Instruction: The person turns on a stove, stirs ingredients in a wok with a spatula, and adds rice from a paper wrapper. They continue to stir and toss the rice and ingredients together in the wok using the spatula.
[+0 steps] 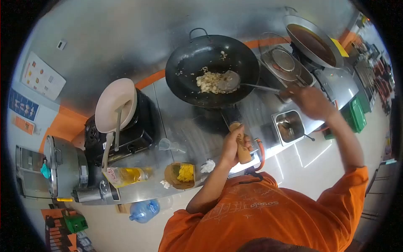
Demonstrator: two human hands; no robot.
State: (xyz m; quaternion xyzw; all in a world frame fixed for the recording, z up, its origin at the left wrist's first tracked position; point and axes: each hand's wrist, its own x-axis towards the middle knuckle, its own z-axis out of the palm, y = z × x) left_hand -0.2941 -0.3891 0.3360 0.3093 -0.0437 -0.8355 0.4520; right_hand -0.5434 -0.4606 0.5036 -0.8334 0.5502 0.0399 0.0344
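A large black wok (189,59) with pale chopped food (208,82) in it stands at the centre of the steel counter. My left hand (236,145) is wrapped round the wok's wooden handle (243,152) below it. On the right, my right hand (308,101) is closed on the handle end of a metal ladle (262,87). The ladle's round head rests in the wok at the right side of the food.
Left of the wok, a pale pan (113,105) sits on a black stove (140,134). An oil bottle (130,176) and a bowl of yellow food (185,172) line the front edge. Steel containers (288,127) and a pan of brown liquid (312,44) are at right.
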